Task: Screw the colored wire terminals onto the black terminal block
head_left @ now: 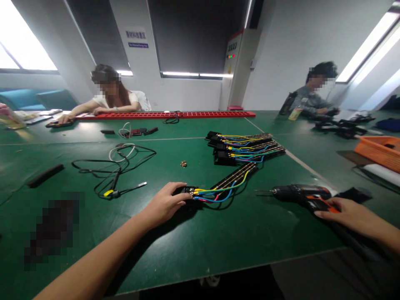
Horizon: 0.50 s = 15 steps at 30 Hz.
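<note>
My left hand (168,201) is closed around the end of a small black connector block (189,190) on the green table. Yellow, green, blue and red wires (223,192) run from that block to a black strip (234,177) with metal lines along it. On the right, my right hand (351,214) grips the handle of a black and orange power screwdriver (301,193). Its long thin bit points left, toward the wired strip. Beyond my left hand lies a little heap of brass-coloured screws or small metal parts (183,163). Several similar wired assemblies (225,156) lie side by side behind the strip.
Tangled cables (115,168) and a black bar (46,176) lie on the left. A red slotted rail (187,114) spans the far side. One person (115,89) sits far left, another (315,91) far right. An orange basket (378,151) stands at right.
</note>
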Available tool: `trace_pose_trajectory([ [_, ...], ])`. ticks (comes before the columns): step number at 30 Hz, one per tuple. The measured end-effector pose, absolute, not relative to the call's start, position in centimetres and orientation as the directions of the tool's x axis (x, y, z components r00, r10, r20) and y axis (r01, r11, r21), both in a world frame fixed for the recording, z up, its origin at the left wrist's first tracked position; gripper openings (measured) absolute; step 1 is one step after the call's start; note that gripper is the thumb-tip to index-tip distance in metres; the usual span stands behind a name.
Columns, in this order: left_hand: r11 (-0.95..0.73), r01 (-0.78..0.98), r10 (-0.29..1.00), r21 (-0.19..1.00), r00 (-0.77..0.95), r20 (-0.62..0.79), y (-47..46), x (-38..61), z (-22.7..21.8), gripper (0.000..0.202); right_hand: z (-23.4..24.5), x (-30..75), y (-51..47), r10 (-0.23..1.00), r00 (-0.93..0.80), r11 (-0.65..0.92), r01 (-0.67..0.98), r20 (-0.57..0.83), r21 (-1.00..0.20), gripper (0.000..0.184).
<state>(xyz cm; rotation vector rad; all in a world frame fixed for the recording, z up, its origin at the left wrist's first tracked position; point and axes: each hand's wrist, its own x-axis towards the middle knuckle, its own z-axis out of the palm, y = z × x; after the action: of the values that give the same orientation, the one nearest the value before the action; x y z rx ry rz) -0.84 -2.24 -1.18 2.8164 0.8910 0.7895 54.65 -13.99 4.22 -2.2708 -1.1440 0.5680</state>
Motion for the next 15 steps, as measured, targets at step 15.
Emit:
trace_pose_trajectory([
  [15,-0.814,0.540,0.575,0.215,0.694,0.433,-1.8,-0.9,-1.6,0.033,2.2,57.3,-12.5,0.893,0.442,-0.442,0.897,-0.084,0.026,0.018],
])
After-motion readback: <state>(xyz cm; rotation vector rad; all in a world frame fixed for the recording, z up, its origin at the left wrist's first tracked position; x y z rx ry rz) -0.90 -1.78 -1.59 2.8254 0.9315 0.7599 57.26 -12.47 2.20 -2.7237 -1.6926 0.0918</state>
